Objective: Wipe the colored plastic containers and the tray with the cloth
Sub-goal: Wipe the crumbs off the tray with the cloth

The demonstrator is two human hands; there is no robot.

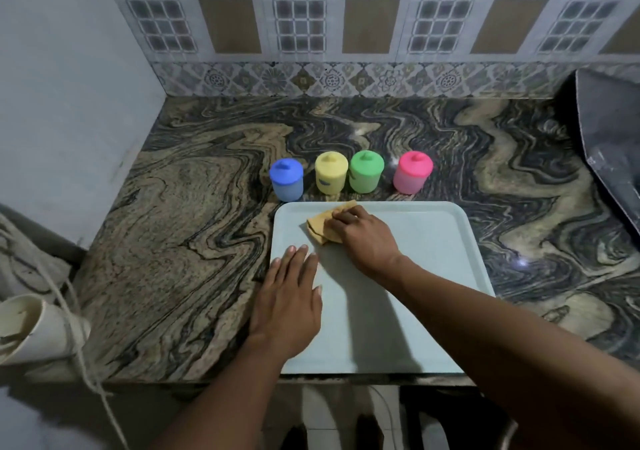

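Head view: the tan cloth (320,226) is bunched under the right hand (363,238), whose fingers are bent down over it so that it is gripped and pressed onto the tray floor. Only its left and far edges are seen past the fingertips. The pale blue tray (433,241) is laid flat on the marbled countertop (173,241), and the grip is placed in the tray's far-left part, just short of the far rim. Nearer than the grip and to its left, the left hand (287,297) is laid flat across the tray's left rim, fingers straight and together, with nothing held.

The step in hand is judged to be the wiping of the tray. For it to be done well, the cloth should be drawn in overlapping passes from the grip's place toward the right rim, then back toward the near edge, with corners and raised rim included. Steady downward pressure from the left hand is called for, so that the tray is not slid on the polished stone. Just beyond the grip a blue container (286,181), a yellow container (330,174), a green container (366,172) and a pink container (412,174) are stood in a row. Far strokes should be stopped at the rim so that none is knocked.
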